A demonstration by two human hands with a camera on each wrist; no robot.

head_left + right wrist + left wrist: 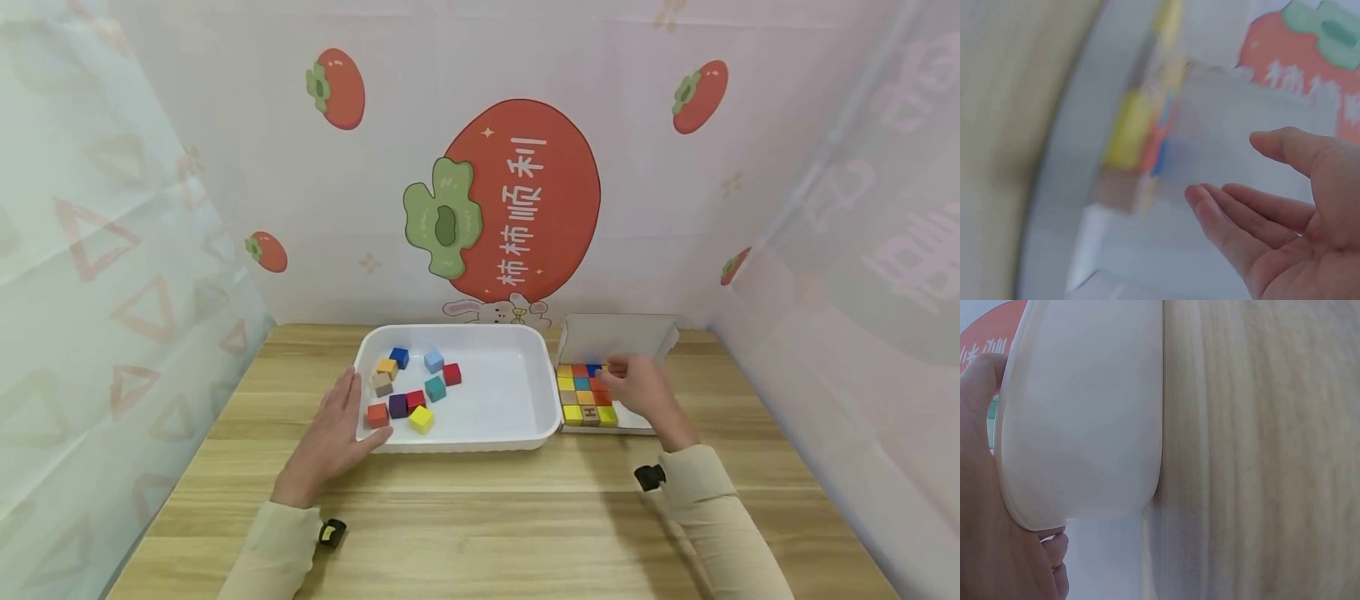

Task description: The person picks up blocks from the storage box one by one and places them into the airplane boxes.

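The left hand [335,435] is lying flat on the table [480,508], fingers straight and gripping nothing, its inner edge touching the left rim of the tray [528,417]. The left wrist view is showing the palm [988,506] pressing against the tray's outer wall [1079,419]. The tray is a white, shallow, round-cornered rectangle, its long axis running left to right across the table. Loose cubes are sitting in its left half: blue [400,357], tan [387,367], pale blue [433,361], red [452,374], teal [435,388], purple [398,406], orange-red [377,414] and yellow [421,418]. Just right of the tray a small white box [622,337] is standing with its lid tilted up at the back, and coloured cubes are packing its left part in neat rows [581,396]. The right hand [637,387] is hovering over this box with fingers relaxed and nothing in them; its wrist view, though blurred, is showing an empty open palm [1285,212]
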